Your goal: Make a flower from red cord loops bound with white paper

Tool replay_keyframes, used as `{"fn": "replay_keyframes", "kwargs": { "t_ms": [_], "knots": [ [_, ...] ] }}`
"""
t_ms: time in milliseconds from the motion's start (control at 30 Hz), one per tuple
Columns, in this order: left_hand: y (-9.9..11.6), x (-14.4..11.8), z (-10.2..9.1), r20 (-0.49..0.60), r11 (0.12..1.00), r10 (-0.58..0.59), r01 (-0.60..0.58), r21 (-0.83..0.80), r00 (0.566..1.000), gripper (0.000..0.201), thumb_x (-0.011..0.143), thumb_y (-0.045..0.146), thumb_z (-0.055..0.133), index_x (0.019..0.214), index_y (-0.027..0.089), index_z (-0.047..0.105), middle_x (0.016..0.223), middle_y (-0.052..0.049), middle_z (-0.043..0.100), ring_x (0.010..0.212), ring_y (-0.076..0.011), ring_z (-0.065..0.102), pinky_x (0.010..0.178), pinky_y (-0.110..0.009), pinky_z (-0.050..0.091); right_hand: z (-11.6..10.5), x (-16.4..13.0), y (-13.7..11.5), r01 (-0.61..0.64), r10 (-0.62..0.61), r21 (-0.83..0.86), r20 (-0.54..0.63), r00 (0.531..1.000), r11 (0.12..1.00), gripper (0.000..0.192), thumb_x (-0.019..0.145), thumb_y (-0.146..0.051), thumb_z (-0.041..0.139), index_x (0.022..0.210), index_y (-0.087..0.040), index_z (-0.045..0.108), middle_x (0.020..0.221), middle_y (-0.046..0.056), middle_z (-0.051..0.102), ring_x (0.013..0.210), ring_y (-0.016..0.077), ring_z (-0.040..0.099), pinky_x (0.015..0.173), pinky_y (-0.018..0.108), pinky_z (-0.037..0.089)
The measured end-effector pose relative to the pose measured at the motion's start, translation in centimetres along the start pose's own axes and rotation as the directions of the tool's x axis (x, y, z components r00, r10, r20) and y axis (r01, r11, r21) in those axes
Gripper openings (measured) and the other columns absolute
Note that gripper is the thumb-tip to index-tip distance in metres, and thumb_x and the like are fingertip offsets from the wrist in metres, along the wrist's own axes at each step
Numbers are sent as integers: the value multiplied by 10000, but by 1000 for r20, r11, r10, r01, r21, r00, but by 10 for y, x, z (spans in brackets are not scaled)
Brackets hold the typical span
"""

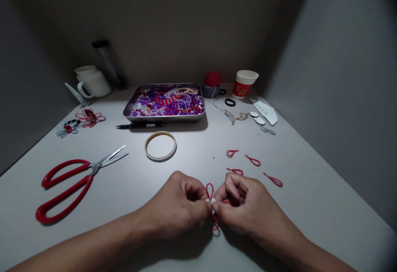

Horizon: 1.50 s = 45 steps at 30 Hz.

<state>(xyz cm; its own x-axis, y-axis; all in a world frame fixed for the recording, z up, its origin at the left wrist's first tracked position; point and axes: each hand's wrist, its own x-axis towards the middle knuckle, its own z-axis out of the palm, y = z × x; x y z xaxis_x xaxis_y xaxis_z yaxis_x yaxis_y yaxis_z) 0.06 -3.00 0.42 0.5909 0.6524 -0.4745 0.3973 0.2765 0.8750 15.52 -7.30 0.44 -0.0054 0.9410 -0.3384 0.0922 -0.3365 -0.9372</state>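
Observation:
My left hand and my right hand meet near the front of the white table, fingertips pinched together on a piece of red cord. One loop of the cord stands up between the thumbs and a tail hangs below them. Something small and white shows at the pinch point. Several small red cord loops lie just beyond my right hand.
Red-handled scissors lie at the left. A tape ring, a black pen and a metal tray of purple, red and clear beads sit further back. A white mug, a paper cup and finished cord flowers stand behind.

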Motion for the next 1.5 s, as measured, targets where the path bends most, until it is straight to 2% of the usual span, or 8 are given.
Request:
{"fn": "replay_keyframes", "kwargs": {
  "t_ms": [233, 467, 667, 833, 1000, 1200, 1300, 1500],
  "knots": [
    [8, 1, 0, -74, 997, -30, 25, -66, 997, 130, 632, 216, 539, 536, 129, 549, 399, 39, 465, 355, -51, 346, 358, -172, 251, -15, 3, 1, -104, 14, 327, 266, 964, 939, 238, 742, -340, 639, 819, -147, 523, 746, 32, 615, 644, 142, 612, 652, 332, 505],
    [11, 1, 1, -86, 991, -47, 37, -125, 995, 131, 602, 231, 566, 519, 144, 514, 380, 55, 440, 336, -45, 331, 348, -167, 237, -13, 3, 1, -99, 44, 251, 217, 975, 963, 323, 626, -266, 736, 861, -140, 552, 711, 6, 596, 587, 118, 583, 580, 271, 501],
    [2, -3, 6, -18, 994, 79, -80, -71, 997, 120, 673, 200, 544, 609, 105, 580, 545, -18, 569, 462, -72, 415, 432, -184, 298, -8, 3, 1, -135, 89, 314, 158, 983, 940, 265, 591, -175, 727, 708, -167, 490, 542, -40, 583, 484, 101, 562, 502, 230, 467],
    [-4, -5, 8, -25, 988, 136, -138, -66, 990, 123, 686, 213, 544, 619, 111, 563, 603, -50, 600, 534, -113, 487, 485, -213, 342, -9, 3, 6, -206, 111, 381, 257, 960, 901, 244, 632, -250, 725, 713, -146, 520, 533, -16, 606, 471, 103, 581, 508, 241, 484],
    [3, -3, 3, -63, 986, 93, -101, -133, 994, 179, 666, 260, 577, 558, 131, 515, 451, 35, 465, 404, -53, 344, 398, -182, 252, -12, 4, 4, -217, 98, 436, 280, 955, 873, 261, 740, -374, 633, 799, -125, 583, 648, 26, 631, 535, 118, 616, 531, 254, 519],
    [10, -2, 2, -114, 985, 29, -48, -164, 993, 209, 659, 294, 588, 545, 146, 493, 406, 51, 435, 356, -44, 324, 359, -174, 227, -12, 2, 0, -123, 65, 252, 227, 972, 960, 293, 689, -400, 670, 719, -117, 598, 582, 5, 584, 457, 86, 538, 402, 181, 458],
    [3, -3, 6, -103, 992, 76, -86, -93, 992, 208, 694, 282, 575, 561, 135, 513, 438, 39, 454, 390, -50, 334, 379, -178, 232, -10, 2, -3, -130, 98, 140, 214, 972, 982, 279, 658, -378, 674, 613, -122, 573, 460, -33, 524, 366, 57, 459, 343, 157, 400],
    [-1, -5, 11, -114, 984, 169, -174, -44, 979, 203, 730, 266, 548, 597, 113, 549, 503, 7, 494, 451, -73, 373, 425, -201, 267, -8, 3, -1, -172, 135, 144, 234, 963, 974, 304, 649, -401, 664, 570, -135, 540, 403, -43, 502, 321, 44, 425, 327, 144, 354]
  ]
}}
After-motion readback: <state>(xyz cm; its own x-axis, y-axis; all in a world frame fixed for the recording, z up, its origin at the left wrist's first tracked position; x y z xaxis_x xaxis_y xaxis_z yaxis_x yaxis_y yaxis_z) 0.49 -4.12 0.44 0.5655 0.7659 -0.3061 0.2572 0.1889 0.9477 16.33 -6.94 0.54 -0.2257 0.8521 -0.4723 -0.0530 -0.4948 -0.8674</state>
